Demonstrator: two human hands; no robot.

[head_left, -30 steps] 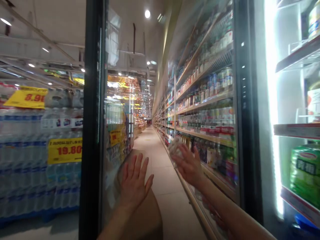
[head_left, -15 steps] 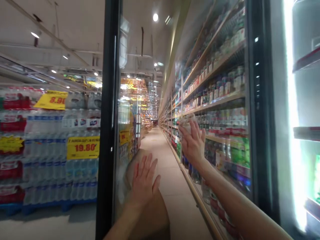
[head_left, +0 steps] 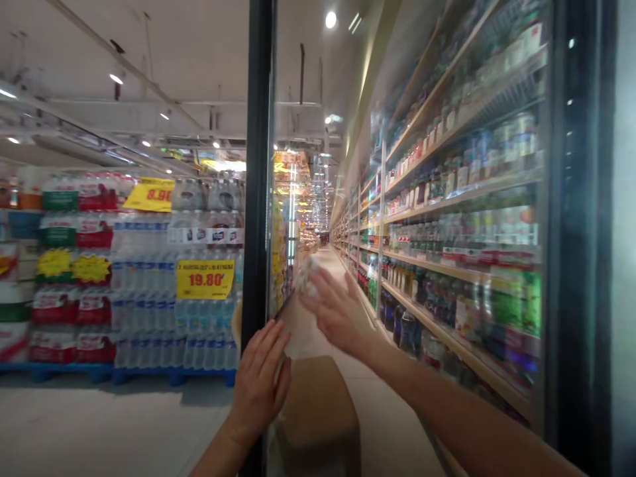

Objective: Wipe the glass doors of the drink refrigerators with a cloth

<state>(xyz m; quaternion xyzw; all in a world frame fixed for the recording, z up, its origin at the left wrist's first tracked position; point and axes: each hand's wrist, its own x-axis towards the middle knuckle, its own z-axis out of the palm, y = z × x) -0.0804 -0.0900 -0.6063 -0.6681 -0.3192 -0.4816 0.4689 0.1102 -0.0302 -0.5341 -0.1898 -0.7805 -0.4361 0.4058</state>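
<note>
A glass refrigerator door with a dark frame [head_left: 259, 165] stands open before me. My right hand [head_left: 338, 308] presses a crumpled pale cloth [head_left: 308, 278] toward the glass pane [head_left: 303, 79], near its left side; both are slightly blurred. Lower down, my left hand [head_left: 261, 374] rests at the left upright of the door frame. Its fingers are stretched and close together, the thumb apart, and nothing shows in its palm.
Through or in the glass appear shelves of bottled drinks [head_left: 462, 179] along an aisle. A brown box-like shape [head_left: 318, 404] is behind the pane, low down. On the left, packs of water bottles [head_left: 142, 291] stand on blue pallets [head_left: 176, 377] with yellow price signs [head_left: 205, 278].
My right hand has swept the cloth leftward and slightly down across the glass. My left hand has shifted left onto the door frame. The view has turned left.
</note>
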